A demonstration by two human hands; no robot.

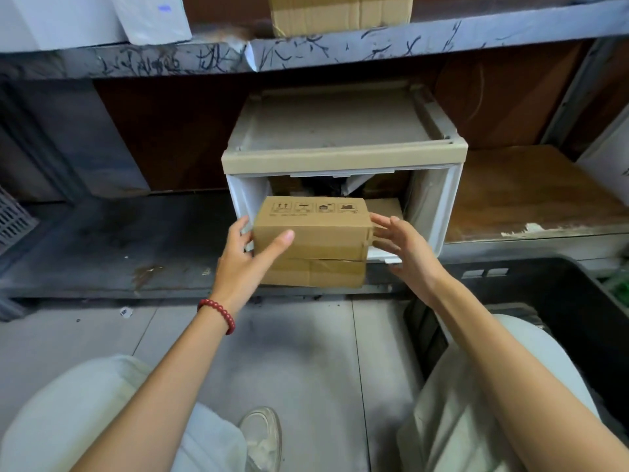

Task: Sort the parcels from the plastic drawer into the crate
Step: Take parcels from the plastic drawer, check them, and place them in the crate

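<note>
Parcel (323, 233) in left hand (243, 264) shows four handling pictograms.

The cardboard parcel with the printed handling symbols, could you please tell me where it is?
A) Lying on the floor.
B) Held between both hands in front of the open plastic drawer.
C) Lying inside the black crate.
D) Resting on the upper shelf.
B: the left hand grips the parcel at its left end, and the right hand touches its right end, just outside the plastic drawer.

Plastic drawer (343, 158) on seemingly grimy shelf (119, 240)
</note>
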